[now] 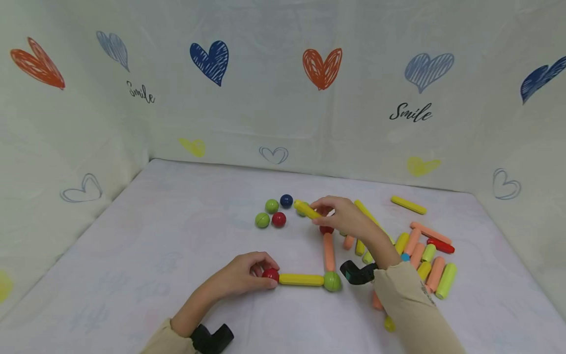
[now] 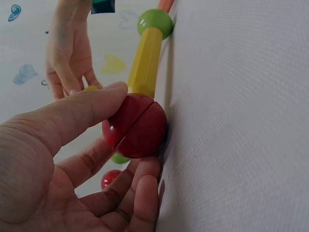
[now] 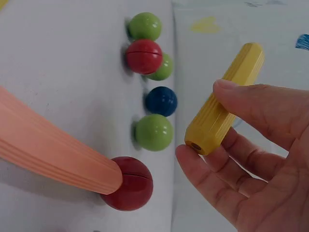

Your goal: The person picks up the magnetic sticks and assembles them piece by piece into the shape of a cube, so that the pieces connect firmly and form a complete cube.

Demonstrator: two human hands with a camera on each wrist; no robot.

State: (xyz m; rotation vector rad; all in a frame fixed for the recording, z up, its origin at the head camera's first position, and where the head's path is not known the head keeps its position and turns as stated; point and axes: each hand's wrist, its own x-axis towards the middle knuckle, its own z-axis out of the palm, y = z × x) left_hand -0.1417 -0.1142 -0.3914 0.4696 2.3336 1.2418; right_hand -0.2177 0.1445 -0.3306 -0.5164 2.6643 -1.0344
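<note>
My left hand (image 1: pixel 243 273) holds a red ball (image 2: pixel 137 126) between thumb and fingers, down at the tabletop. A yellow rod (image 1: pixel 301 280) runs from that ball to a green ball (image 1: pixel 332 281). From the green ball an orange rod (image 1: pixel 329 253) leads away to a second red ball (image 3: pixel 129 186), forming a corner. Over this far red ball, my right hand (image 1: pixel 342 215) pinches a loose yellow rod (image 3: pixel 224 104) by thumb and fingers. The rod is tilted, and a dark hole shows in its near end in the right wrist view.
Loose balls lie behind the joined pieces: a blue ball (image 1: pixel 286 201), a red ball (image 1: pixel 279 219) and several green balls (image 1: pixel 262 220). Many rods are spread to the right, partly under my right forearm, among them a red rod (image 1: pixel 440 245). A heart-printed cloth wall (image 1: pixel 283 113) stands behind.
</note>
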